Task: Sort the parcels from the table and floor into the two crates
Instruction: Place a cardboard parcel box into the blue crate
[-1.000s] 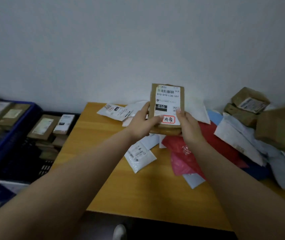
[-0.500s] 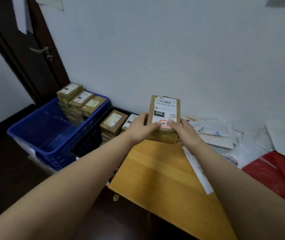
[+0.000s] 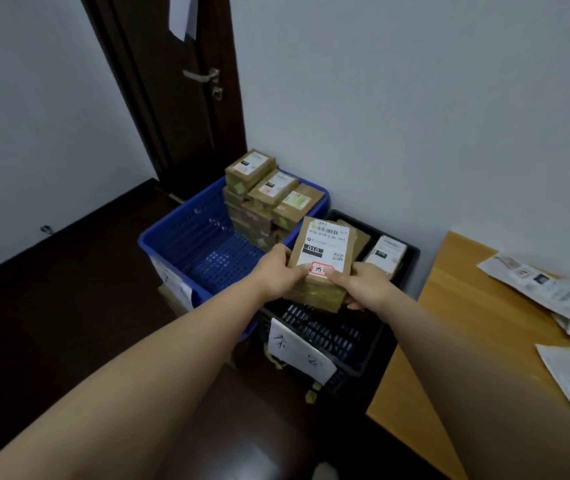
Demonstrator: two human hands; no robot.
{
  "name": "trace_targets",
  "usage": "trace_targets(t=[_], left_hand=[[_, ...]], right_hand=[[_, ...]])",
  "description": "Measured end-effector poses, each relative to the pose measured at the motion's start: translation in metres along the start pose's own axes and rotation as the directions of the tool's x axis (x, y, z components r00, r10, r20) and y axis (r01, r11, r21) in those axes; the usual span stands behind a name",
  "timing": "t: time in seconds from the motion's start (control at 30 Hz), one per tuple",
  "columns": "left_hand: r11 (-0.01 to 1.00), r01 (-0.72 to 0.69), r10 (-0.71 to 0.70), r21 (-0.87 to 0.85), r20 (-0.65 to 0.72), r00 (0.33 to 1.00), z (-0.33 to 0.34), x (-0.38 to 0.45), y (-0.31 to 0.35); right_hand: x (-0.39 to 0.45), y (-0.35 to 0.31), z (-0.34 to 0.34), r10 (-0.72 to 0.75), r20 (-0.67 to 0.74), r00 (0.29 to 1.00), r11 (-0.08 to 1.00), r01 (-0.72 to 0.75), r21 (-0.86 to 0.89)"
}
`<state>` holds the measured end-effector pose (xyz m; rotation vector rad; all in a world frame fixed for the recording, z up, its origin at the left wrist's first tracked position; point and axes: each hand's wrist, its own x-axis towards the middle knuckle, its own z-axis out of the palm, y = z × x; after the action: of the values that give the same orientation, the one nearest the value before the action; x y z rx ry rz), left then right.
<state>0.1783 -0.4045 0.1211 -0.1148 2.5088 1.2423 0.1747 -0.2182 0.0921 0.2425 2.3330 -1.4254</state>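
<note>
Far left I see a dark door [image 3: 172, 98], and below it the blue crate [image 3: 186, 251] with three brown boxes [image 3: 269, 188] visible on top of its rear stack. My left hand [image 3: 275, 275] and right hand [image 3: 366, 287] both grip one cardboard parcel [image 3: 321, 261], thumbs pressed on its white label near a red stamp. I hold it tilted above the black crate [image 3: 332, 344], partly hiding the boxes in there. One white-labelled box [image 3: 385, 254] shows behind. At right, the wooden table [image 3: 456, 327] carries white mailers [image 3: 553, 292].
</note>
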Motion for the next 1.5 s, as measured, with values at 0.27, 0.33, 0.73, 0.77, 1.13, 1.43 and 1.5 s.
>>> trace_targets(t=[0.27, 0.33, 0.73, 0.77, 1.13, 1.43, 1.5], left_hand=[[0.989, 0.102, -0.107, 0.104, 0.042, 0.993, -0.071, 0.079, -0.051], [0.985, 0.123, -0.129, 0.119, 0.045, 0.991, -0.090, 0.105, -0.061], [0.957, 0.220, -0.232, 0.188, 0.040, 0.972, -0.205, 0.225, -0.116], [0.957, 0.221, -0.235, 0.189, 0.053, 0.971, -0.209, 0.236, -0.123], [0.949, 0.129, -0.240, 0.287, 0.395, 0.887, -0.271, 0.342, -0.207], [0.947, 0.075, -0.234, 0.311, 0.514, 0.825, -0.276, 0.405, -0.273], [0.952, 0.069, -0.226, 0.297, 0.533, 0.815, -0.267, 0.420, -0.286]], right_hand=[[0.101, -0.043, 0.067, 0.098, 0.129, 0.987, 0.993, -0.088, -0.083], [0.131, -0.056, 0.079, 0.126, 0.165, 0.978, 0.988, -0.110, -0.106], [0.275, -0.142, 0.148, 0.246, 0.319, 0.915, 0.960, -0.184, -0.213], [0.282, -0.144, 0.154, 0.257, 0.316, 0.913, 0.958, -0.199, -0.204], [0.341, -0.151, 0.264, 0.442, 0.114, 0.890, 0.895, -0.447, 0.014], [0.391, -0.127, 0.337, 0.529, -0.008, 0.849, 0.838, -0.521, 0.162], [0.407, -0.112, 0.346, 0.532, -0.064, 0.844, 0.839, -0.515, 0.176]])
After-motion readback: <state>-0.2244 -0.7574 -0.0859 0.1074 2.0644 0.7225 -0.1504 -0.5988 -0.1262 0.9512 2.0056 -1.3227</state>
